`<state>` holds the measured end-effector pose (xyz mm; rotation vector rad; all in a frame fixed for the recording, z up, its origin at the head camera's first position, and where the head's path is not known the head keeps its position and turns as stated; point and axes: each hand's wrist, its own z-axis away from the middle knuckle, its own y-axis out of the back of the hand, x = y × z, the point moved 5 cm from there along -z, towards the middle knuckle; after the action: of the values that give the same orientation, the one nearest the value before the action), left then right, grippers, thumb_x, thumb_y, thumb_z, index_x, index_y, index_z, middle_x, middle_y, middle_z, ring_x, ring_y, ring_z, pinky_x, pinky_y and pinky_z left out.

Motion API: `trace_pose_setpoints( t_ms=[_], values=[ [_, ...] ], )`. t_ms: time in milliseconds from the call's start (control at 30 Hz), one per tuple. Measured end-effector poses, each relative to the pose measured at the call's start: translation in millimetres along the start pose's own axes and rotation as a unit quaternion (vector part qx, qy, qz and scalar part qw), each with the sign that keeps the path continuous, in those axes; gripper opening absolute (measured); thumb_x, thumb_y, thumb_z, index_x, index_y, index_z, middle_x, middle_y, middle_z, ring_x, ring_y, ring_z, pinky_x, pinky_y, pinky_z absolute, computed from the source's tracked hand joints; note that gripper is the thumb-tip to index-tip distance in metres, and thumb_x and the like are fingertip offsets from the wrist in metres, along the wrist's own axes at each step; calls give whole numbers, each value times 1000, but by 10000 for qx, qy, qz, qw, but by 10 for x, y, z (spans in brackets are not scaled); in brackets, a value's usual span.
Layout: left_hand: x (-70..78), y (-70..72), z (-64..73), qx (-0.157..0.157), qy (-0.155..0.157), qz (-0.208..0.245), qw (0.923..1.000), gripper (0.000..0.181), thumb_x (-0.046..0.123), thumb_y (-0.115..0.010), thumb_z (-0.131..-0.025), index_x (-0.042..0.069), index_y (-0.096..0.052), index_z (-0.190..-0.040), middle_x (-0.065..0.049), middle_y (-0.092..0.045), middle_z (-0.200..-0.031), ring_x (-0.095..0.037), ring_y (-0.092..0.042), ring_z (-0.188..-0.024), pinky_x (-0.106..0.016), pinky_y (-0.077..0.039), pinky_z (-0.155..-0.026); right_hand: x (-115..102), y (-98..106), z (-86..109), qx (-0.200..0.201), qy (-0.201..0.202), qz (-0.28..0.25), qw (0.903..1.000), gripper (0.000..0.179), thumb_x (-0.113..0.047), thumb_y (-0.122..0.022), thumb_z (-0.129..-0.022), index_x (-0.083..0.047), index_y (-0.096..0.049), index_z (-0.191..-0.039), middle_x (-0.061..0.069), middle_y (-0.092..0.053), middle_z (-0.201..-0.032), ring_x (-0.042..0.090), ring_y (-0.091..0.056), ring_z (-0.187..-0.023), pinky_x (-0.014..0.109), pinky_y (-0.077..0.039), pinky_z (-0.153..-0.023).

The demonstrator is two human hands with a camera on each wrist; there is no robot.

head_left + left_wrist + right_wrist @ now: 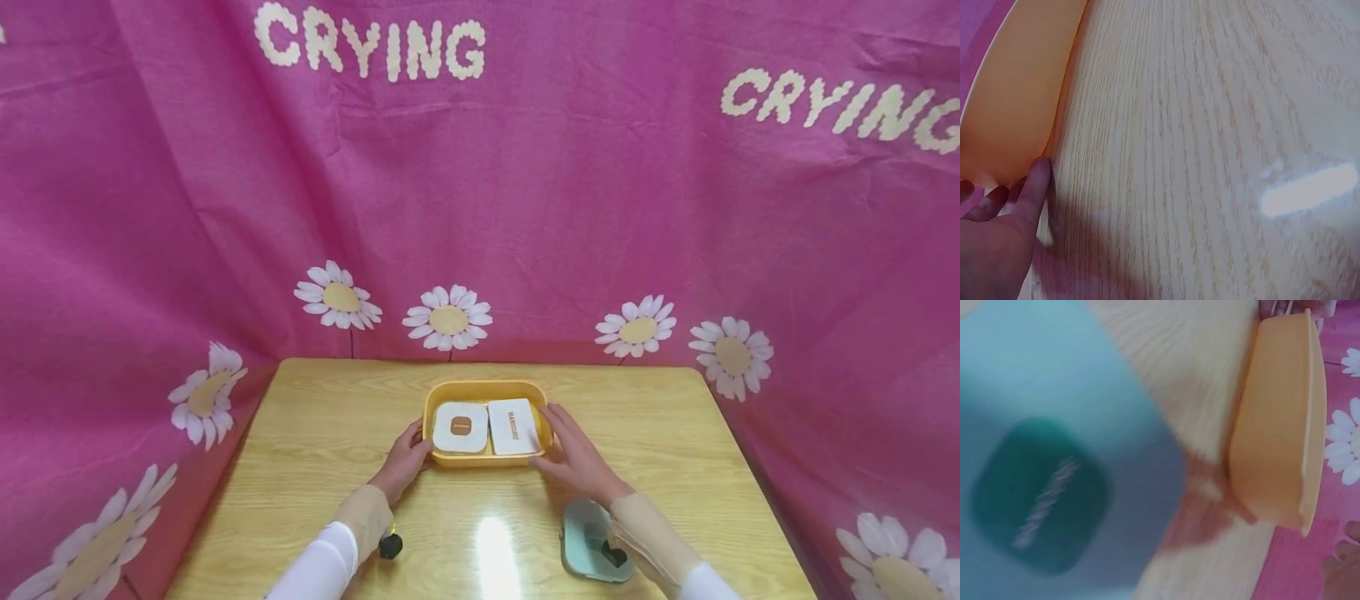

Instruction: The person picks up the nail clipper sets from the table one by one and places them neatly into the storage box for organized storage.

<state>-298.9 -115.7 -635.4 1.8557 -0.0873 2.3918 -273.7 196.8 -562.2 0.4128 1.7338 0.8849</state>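
An orange rounded tray (457, 460) with tall walls stands on the wooden table. Inside it sit two white boxes side by side: a left one (447, 433) with a brown square label, and a right one (510, 422) with brown lettering. My left hand (405, 457) holds the tray's left end, its thumb at the front lower edge and its fingers bent around the end wall. My right hand (579, 454) is spread beside the tray's right end. In the right wrist view, the right fingers (1342, 556) stand apart from the orange wall (1272, 419).
A light teal container (577, 546) with a dark green patch lies under my right forearm, near the table's front. A pink curtain (525, 208) with daisies and lettering hangs around the table (315, 442). A dark round object (391, 546) hangs at my left wrist.
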Motion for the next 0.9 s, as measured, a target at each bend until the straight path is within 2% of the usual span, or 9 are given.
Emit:
trace_pose_setpoints(
  t_ms=[100,233,467,633,900],
  values=[
    [9,9,9,41,-43,35,10000,70,4,-51,-95,-4,-31,-161,-33,-51,-150,-28,-68,-102,-48,-59,-92,84,7,117,-163,-268,-34,9995,95,-41,-81,-90,-4,-34,-163,24,-24,-171,44,-20,-157,64,-23,-123],
    [14,7,18,60,-128,62,9999,69,2,-51,-95,-4,-32,-161,-33,-51,-149,-24,-68,-94,-46,-60,-88,211,21,287,-231,-407,55,9989,96,-39,-82,-89,-2,-33,-163,25,-23,-170,46,-21,-156,66,-24,-122],
    [-17,-23,-4,101,-85,105,9999,67,2,-51,-97,-4,-31,-161,-33,-50,-151,-23,-68,-93,-47,-61,-87,331,119,530,142,-277,321,9990,92,-38,-84,-87,0,-41,-159,28,-35,-164,50,-36,-148,69,-34,-115],
    [-30,-34,-8,78,-114,103,9999,67,2,-50,-98,-5,-30,-161,-34,-49,-151,-24,-68,-94,-49,-60,-87,397,150,672,176,-209,333,9991,94,-38,-87,-84,3,-42,-157,32,-38,-160,53,-39,-145,70,-35,-113],
    [1,-22,-6,141,-36,208,9997,66,1,-50,-98,-5,-31,-161,-35,-50,-148,-25,-68,-93,-48,-61,-87,576,59,866,-558,-739,175,9955,108,-49,-89,-79,-1,-37,-161,31,-31,-164,55,-31,-148,75,-29,-114]
  ],
)
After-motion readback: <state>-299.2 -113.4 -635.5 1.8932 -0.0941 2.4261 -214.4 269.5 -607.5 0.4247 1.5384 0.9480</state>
